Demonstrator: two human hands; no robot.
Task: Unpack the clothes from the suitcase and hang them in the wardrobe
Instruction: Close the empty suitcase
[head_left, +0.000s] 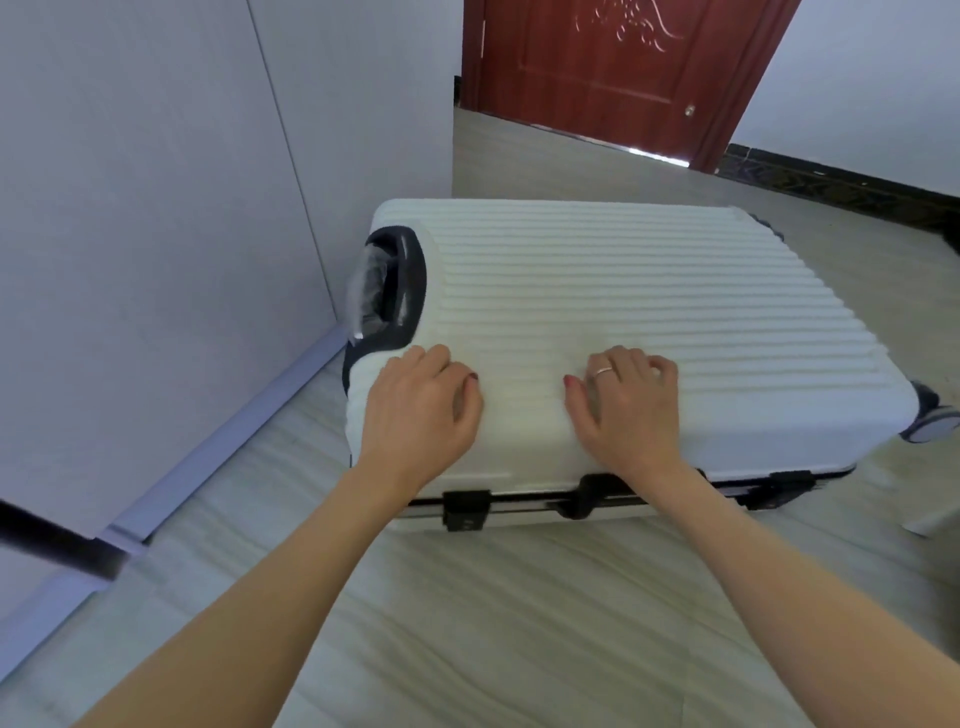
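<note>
**Suitcase shut, both hands flat on lid — opening step not started**

White ribbed hard-shell suitcase (613, 322) lying flat on pale wood-look floor (467, 623), centre of view, lid down. Left hand (421, 410) resting on near-left corner of lid, fingers lightly bent over the ribs, gripping nothing. Right hand (623, 400) pressing on near edge of lid just right of it, fingers spread and slightly curved, ring visible, also holding nothing. No clothes in view; presumably inside the case. Wardrobe not identifiable for certain; possibly the pale panel (156, 208) at left.

Step judged: very start, getting the case open. Black latches (466, 509) along near side rim, below the hands; latched or released, cannot tell. Next move likely calls for fingers dropping to the latches, releasing them, then lifting the lid away toward the far side.

Edges and room: left end of case with dark handle recess (397, 280) close to the pale panel, little slack there. Wheels (930, 421) at right end. Open floor far side up to red-brown door (613, 73), seemingly enough for lid swing. Open floor near side. Dark bar (57, 545) at near left, blurred, unidentified.
</note>
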